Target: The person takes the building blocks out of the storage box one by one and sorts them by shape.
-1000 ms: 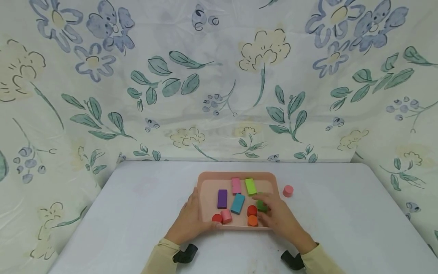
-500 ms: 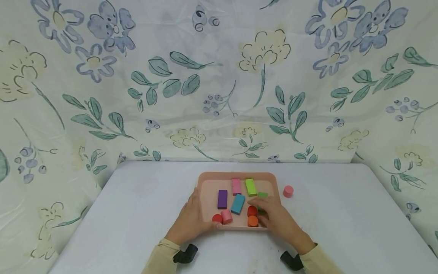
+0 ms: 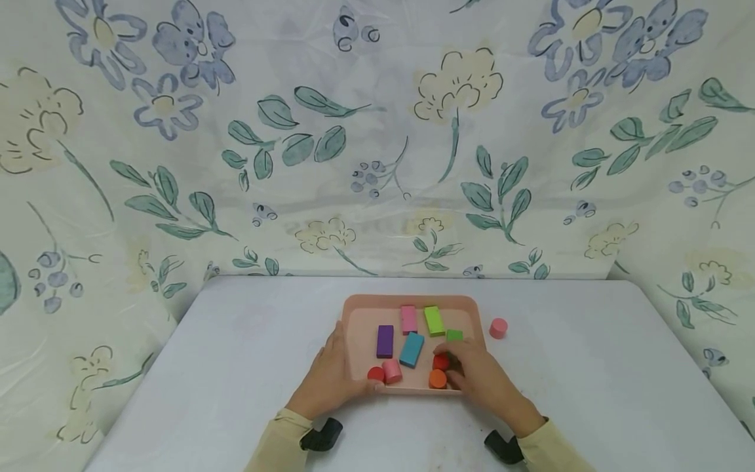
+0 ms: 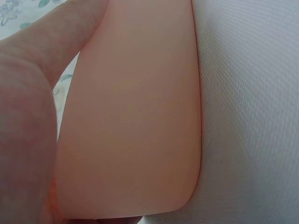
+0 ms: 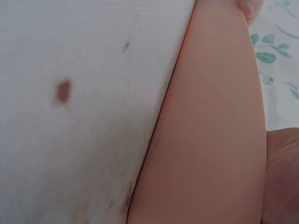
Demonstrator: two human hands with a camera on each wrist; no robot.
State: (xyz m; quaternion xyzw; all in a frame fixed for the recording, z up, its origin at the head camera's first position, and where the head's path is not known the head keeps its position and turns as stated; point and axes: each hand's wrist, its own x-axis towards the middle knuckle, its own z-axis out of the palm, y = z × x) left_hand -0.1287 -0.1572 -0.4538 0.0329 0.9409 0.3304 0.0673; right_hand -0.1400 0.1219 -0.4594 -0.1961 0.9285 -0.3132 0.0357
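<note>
A pink tray [image 3: 362,321] of wooden blocks lies on the table. My left hand [image 3: 323,377] holds its near left corner, fingers along the left side and thumb at the front rim. Over the tray's right part, my right hand [image 3: 486,377] pinches a red cylinder block [image 3: 440,361] between fingers and thumb. Just in front of that is an orange cylinder block [image 3: 438,379]. A green block [image 3: 454,335] is partly hidden under the right hand. Both wrist views show mainly the tray's outer wall [image 4: 131,116], with the right palm [image 5: 285,177] beside it in the right one.
Purple [image 3: 385,341], blue [image 3: 411,350], pink [image 3: 409,320] and lime [image 3: 434,321] oblong blocks lie in the tray. Near its front left are a second red cylinder [image 3: 376,373] and a pink cylinder [image 3: 392,371]. Another pink cylinder [image 3: 498,328] stands on the table, right of the tray.
My right hand has gone from over the green block to the red cylinder beside it, which has shifted slightly right and is now pinched. The left hand stays on the tray.
</note>
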